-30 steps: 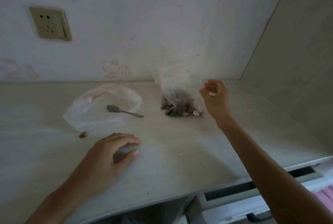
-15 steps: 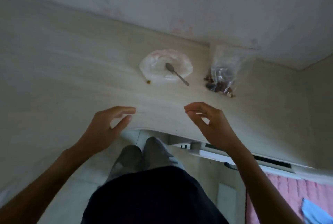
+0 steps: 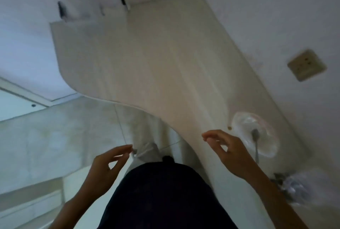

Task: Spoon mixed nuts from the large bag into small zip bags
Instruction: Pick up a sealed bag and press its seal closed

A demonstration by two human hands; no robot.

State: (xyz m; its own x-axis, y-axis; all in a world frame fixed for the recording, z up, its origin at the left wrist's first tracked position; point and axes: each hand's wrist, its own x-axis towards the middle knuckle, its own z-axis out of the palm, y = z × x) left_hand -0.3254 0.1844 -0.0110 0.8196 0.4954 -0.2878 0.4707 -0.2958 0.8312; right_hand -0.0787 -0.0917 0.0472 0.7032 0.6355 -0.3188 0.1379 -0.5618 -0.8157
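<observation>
Two hands, one desk, two plastic bags, one spoon, one loose nut, one wall socket. Left hand (image 3: 105, 164): one, raised over the tiled floor (image 3: 55, 136) in front of the person's dark garment (image 3: 161, 195), fingers loosely curled and spread, thumb apart from them, nothing in it. Desk (image 3: 147, 63): one, pale wood grain with a curved near edge, running from far left to near right along the white wall (image 3: 276, 17); two dark upright items stand at its far left end, too blurred to identify. Right hand (image 3: 231, 153): one, held above the near edge of the desk, fingers bent and parted, thumb tip close to the fingertips but empty. Loose nut (image 3: 229, 128): one small brown piece lying on the desk, just left of the small bag. Small zip bag (image 3: 265, 131): one, clear, lying flattened on the desk just right of the right hand, apart from it. Spoon (image 3: 256, 142): one, metal, its bowl resting on the small zip bag and its handle pointing toward the near side. Large bag (image 3: 294, 188): one, clear plastic, near right on the desk beside the right forearm, dark nuts showing at its left side; blurred. Wall socket (image 3: 306, 67): one, on the wall at far right above the bags.
</observation>
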